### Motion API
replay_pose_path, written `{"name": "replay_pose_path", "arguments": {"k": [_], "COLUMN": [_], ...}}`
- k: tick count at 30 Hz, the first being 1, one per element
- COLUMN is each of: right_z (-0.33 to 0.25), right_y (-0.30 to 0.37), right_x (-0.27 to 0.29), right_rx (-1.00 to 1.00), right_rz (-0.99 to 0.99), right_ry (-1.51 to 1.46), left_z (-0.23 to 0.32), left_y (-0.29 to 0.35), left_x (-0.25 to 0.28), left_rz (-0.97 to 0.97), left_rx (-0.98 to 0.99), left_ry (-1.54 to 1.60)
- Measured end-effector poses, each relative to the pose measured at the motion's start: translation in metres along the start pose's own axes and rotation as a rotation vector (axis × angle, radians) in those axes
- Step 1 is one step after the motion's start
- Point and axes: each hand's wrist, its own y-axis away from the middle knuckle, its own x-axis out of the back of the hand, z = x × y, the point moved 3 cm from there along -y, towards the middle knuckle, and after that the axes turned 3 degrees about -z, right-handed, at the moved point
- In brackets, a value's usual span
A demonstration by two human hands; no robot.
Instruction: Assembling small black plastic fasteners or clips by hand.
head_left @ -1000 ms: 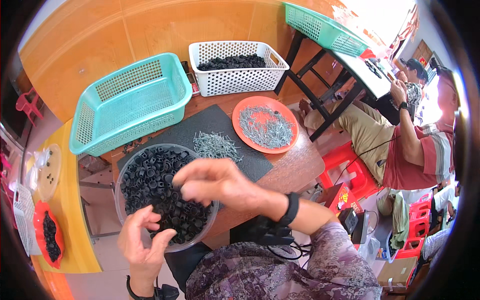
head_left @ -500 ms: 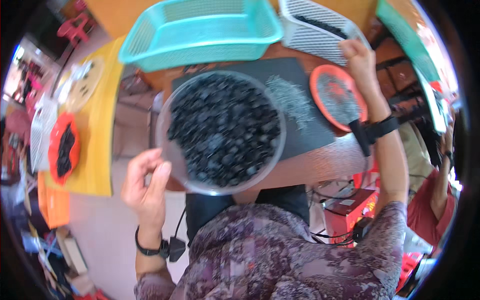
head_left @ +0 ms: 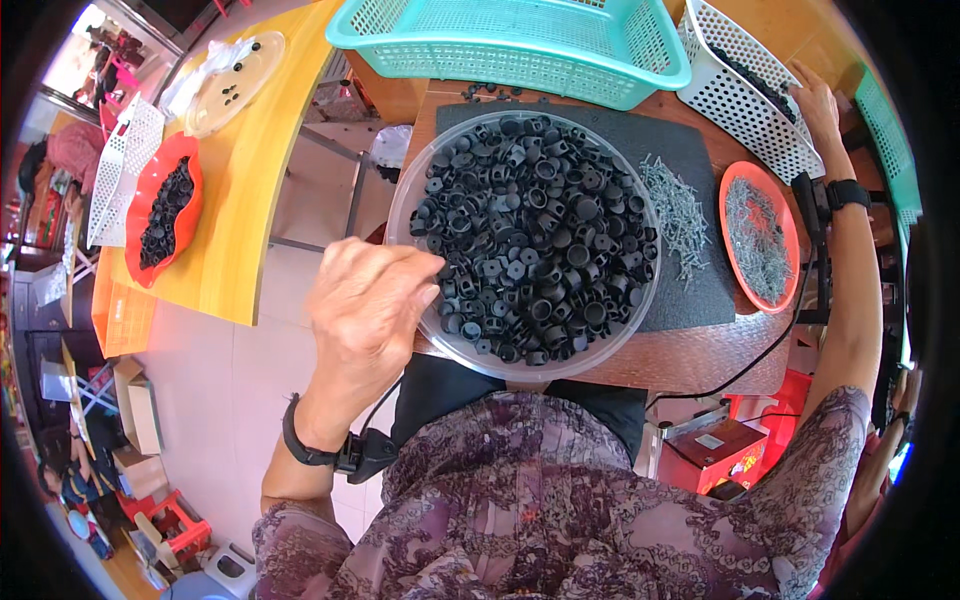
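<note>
A round clear tub [head_left: 537, 369] heaped with small black plastic parts [head_left: 540, 230] stands in front of me. Over its left rim, my left hand [head_left: 365, 305] is closed, thumb and fingertips drawn together beside the parts. Whatever the fingertips pinch, if anything, is too small to make out. Farther off to the right, my right hand [head_left: 818, 105] is at the right rim of a white perforated basket [head_left: 735, 105]. Its fingers are stretched and apart, and I see nothing held in them. More black parts [head_left: 750, 75] lie inside that basket.
Loose screws [head_left: 675, 215] lie on a dark mat [head_left: 700, 310], beside an orange dish [head_left: 733, 255] of screws. A turquoise basket [head_left: 520, 65] stands at the back. On the yellow table [head_left: 235, 270] at left is a red dish [head_left: 135, 250] of black parts. A cable [head_left: 735, 370] crosses the right side.
My left hand has moved from beside the tub onto its left rim, and its fingers have closed. My right hand, curled before, has stretched its fingers farther along the white basket. The view has shifted.
</note>
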Motion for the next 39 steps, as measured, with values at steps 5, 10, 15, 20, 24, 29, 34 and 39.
{"name": "replay_pose_path", "arguments": {"k": [5, 10, 15, 20, 24, 29, 34, 39], "right_z": [-0.007, -0.041, -0.098, -0.136, -0.169, -0.197, -0.203, -0.203], "right_y": [0.022, 0.078, 0.152, 0.204, 0.233, 0.256, 0.269, 0.272], "right_x": [0.009, 0.019, 0.029, 0.033, 0.039, 0.046, 0.042, 0.04], "right_rx": [0.01, 0.039, 0.085, 0.05, 0.158, 0.267, 0.247, 0.252], "right_rz": [0.091, 0.066, -0.003, -0.096, -0.018, -0.047, -0.093, -0.12], "right_ry": [0.023, -0.306, -0.47, -0.616, -0.795, -0.669, -0.725, -0.747], "left_z": [-0.006, -0.014, -0.015, -0.017, -0.02, -0.019, -0.019, -0.017], "left_y": [-0.009, -0.015, -0.014, -0.015, -0.01, -0.008, -0.008, -0.009], "left_x": [-0.019, -0.024, -0.022, -0.03, -0.026, -0.023, -0.024, -0.03], "left_rz": [-0.087, -0.322, -0.333, -0.288, -0.232, -0.206, -0.196, -0.176], "left_rx": [-0.176, -0.142, -0.127, -0.164, -0.113, -0.117, -0.054, -0.064], "left_ry": [-0.149, -0.222, -0.19, -0.247, -0.099, -0.069, -0.053, -0.108]}}
